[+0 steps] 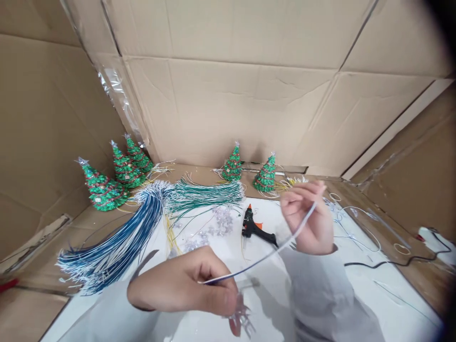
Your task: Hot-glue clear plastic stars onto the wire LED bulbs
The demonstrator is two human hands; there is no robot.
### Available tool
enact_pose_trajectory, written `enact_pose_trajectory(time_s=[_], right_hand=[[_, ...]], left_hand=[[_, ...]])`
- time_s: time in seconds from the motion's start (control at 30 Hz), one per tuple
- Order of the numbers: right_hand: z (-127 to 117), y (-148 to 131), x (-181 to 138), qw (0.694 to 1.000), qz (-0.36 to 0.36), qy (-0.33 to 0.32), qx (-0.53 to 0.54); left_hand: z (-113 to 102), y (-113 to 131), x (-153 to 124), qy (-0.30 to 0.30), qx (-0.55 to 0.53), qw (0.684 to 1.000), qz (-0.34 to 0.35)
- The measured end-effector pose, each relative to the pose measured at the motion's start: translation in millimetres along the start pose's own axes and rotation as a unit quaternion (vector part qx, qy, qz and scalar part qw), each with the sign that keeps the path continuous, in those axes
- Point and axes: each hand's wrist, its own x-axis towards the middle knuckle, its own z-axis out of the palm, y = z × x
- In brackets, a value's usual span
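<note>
My left hand [185, 285] is closed, with a clear plastic star-like piece [242, 313] pinched at its fingertips. A thin blue-and-white wire [263, 256] comes out of the same hand and bows up to the right. My right hand [309, 221], raised higher, grips the wire's far stretch between closed fingers. Whether the wire is joined to the clear piece is hidden by the left fingers. Beyond the hands, a black glue gun [258, 230] with an orange tip lies on the white tabletop [388, 294], beside a scatter of clear star pieces [223, 221].
Bundles of blue wires [124, 242] and green wires [206, 195] lie left and behind. Small green Christmas trees [101, 187] with star tops stand along the cardboard wall [228, 104], others farther right [265, 173]. A black cable [388, 261] and loose wire loops [370, 232] lie right.
</note>
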Motion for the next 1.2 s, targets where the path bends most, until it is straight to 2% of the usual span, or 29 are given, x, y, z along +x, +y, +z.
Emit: enact_pose_trajectory(time_s=[0.07,0.17,0.23,0.3,0.33,0.4,0.47,0.5,0.57,0.67,0.77,1.2], right_hand=[[-0.3,-22.2,6.8,0.999,-0.042,0.017,0.012],[0.6,-43.0,7.9,0.996,-0.083,0.022,-0.026],[2.5,-47.4,2.0,0.99,-0.099,-0.001,-0.099],[5.5,-46.0,-7.9,0.962,-0.119,-0.032,-0.243],[7.7,-43.7,-13.7,0.932,-0.126,-0.048,-0.337],[14.1,-36.2,-25.7,0.839,-0.113,-0.092,-0.525],[22.9,-24.8,-36.0,0.739,-0.073,-0.166,-0.65],[27.5,-17.8,-40.0,0.698,-0.05,-0.209,-0.683],[35.5,-2.8,-45.8,0.641,-0.019,-0.279,-0.715],[40.9,15.7,-50.5,0.594,-0.008,-0.312,-0.742],[40.4,22.8,-52.7,0.576,-0.012,-0.33,-0.748],[38.6,20.1,-49.6,0.582,0.011,-0.355,-0.732]], left_hand=[[-8.4,8.8,-11.2,0.044,0.083,0.995,0.019],[-20.9,16.3,-27.0,0.16,0.18,0.97,0.041],[-26.4,16.8,-33.4,0.243,0.228,0.941,0.057],[-27.8,15.2,-35.0,0.312,0.25,0.913,0.074],[-27.0,14.2,-34.3,0.34,0.254,0.902,0.082],[-22.9,12.4,-30.5,0.377,0.259,0.884,0.099],[-17.4,11.2,-25.5,0.387,0.269,0.875,0.113],[-14.8,10.8,-23.1,0.385,0.274,0.873,0.119],[-10.5,10.2,-19.1,0.376,0.279,0.875,0.127],[-6.8,9.8,-16.0,0.347,0.287,0.885,0.118],[-5.5,9.5,-15.7,0.316,0.3,0.894,0.107],[-1.1,5.2,-10.7,0.293,0.351,0.881,0.121]])
